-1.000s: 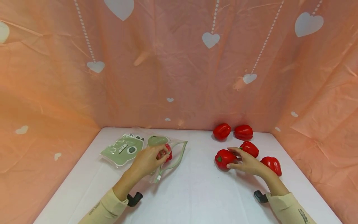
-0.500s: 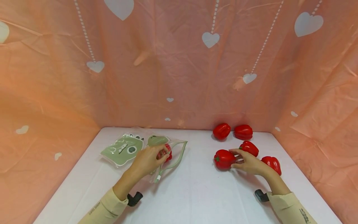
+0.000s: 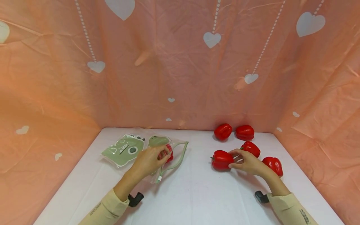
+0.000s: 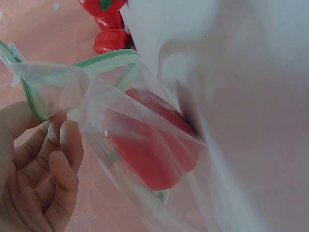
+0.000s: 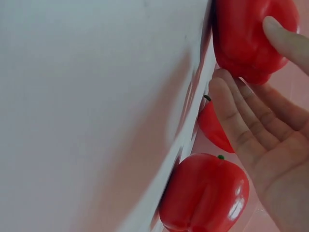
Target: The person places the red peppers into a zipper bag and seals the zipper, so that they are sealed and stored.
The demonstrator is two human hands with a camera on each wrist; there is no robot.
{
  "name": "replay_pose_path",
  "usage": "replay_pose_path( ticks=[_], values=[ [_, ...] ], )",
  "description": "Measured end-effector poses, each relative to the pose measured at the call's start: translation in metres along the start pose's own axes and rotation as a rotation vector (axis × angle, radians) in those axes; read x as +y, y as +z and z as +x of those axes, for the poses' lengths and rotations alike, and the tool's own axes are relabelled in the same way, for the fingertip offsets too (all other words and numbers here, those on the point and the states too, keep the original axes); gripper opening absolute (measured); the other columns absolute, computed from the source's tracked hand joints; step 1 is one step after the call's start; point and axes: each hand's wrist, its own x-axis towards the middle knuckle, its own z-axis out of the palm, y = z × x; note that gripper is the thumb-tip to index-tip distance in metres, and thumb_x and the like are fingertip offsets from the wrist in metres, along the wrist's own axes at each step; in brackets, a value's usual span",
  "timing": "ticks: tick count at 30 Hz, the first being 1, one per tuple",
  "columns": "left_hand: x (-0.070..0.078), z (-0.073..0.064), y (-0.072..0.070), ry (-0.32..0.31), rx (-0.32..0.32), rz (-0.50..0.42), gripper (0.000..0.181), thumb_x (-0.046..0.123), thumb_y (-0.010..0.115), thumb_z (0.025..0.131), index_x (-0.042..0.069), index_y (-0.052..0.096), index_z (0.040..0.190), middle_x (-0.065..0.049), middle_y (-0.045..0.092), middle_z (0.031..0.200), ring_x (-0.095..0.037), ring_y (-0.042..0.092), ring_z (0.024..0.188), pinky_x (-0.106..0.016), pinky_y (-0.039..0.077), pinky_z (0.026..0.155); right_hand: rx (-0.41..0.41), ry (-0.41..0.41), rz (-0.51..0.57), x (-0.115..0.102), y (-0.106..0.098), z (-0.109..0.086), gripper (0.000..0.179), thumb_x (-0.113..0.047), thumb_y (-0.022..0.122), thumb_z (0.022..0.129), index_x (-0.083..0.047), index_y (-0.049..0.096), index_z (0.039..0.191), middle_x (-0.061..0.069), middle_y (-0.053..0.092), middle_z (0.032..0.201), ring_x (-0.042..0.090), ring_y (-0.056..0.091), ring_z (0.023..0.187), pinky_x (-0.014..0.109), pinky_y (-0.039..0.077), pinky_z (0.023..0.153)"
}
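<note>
- Bag [image 3: 126, 151] of clear film with green cartoon printing, lying on the white-covered bench [image 3: 194, 193].
- Zip band [image 3: 180, 161], green, edging the bag's mouth at its right end; the mouth gapes, and a white slider [image 3: 159, 178] sits at the end of the band nearest the person.
- Bagged pepper [image 4: 149, 145], red, inside the bag close to its mouth, seen through the film in the left wrist view.
- Left hand [image 3: 153, 157], over the bag's mouth end: thumb and forefinger meet and pinch the bag's banded edge, the other fingers loosely curled.
- Handled pepper [image 3: 222, 160], red, on the bench to the right of the bag and well apart from it, lying on its side with its green stem toward the bag.
- Right hand [image 3: 246, 161], right of the bag, beyond the handled pepper: fingers nearly straight and parted wide from the thumb, which lies against the pepper; the fingertips reach its blunt end, but how firmly they press I cannot tell.
- Two back peppers [image 3: 223, 132], side by side, well right of the bag and about level with its far edge.
- Middle pepper [image 3: 251, 149], right of the bag, partly behind the right hand.
- Outer pepper [image 3: 273, 165], the farthest right of the bag, partly hidden by the forearm.
- Peach hanging [image 3: 180, 78] with pale hearts, rising beyond the bag and to both sides of it.
</note>
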Motion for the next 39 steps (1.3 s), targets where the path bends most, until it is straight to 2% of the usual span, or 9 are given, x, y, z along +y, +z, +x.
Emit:
replay_pose_path(
  ticks=[12, 22, 39],
  values=[
    [0.001, 0.0, -0.001, -0.009, -0.006, -0.005, 0.009, 0.02, 0.081, 0.095, 0.022, 0.072, 0.094, 0.015, 0.063, 0.073, -0.002, 0.053, 0.064, -0.028, 0.045, 0.057, 0.011, -0.007, 0.018, -0.012, 0.011, 0.006, 0.056, -0.025, 0.088, 0.09, -0.005, 0.064, 0.137, 0.008, 0.073, 0.117, 0.024, 0.072, 0.102, 0.034, 0.064, 0.079],
    [0.001, -0.002, -0.001, -0.026, -0.013, -0.003, 0.01, 0.021, 0.081, 0.095, 0.022, 0.071, 0.094, 0.015, 0.061, 0.072, -0.003, 0.053, 0.063, -0.028, 0.045, 0.056, 0.002, -0.019, 0.165, -0.029, 0.026, 0.008, 0.061, -0.023, 0.087, 0.091, 0.0, 0.06, 0.14, 0.012, 0.073, 0.116, 0.024, 0.075, 0.098, 0.035, 0.064, 0.078],
    [0.005, 0.0, -0.004, -0.025, -0.019, -0.006, 0.007, 0.02, 0.081, 0.096, 0.019, 0.074, 0.099, 0.013, 0.061, 0.073, -0.004, 0.052, 0.064, -0.026, 0.044, 0.057, 0.088, -0.103, 0.131, -0.065, 0.055, 0.023, 0.053, -0.021, 0.088, 0.09, 0.001, 0.064, 0.132, 0.01, 0.074, 0.113, 0.022, 0.073, 0.097, 0.033, 0.063, 0.084]
  ],
)
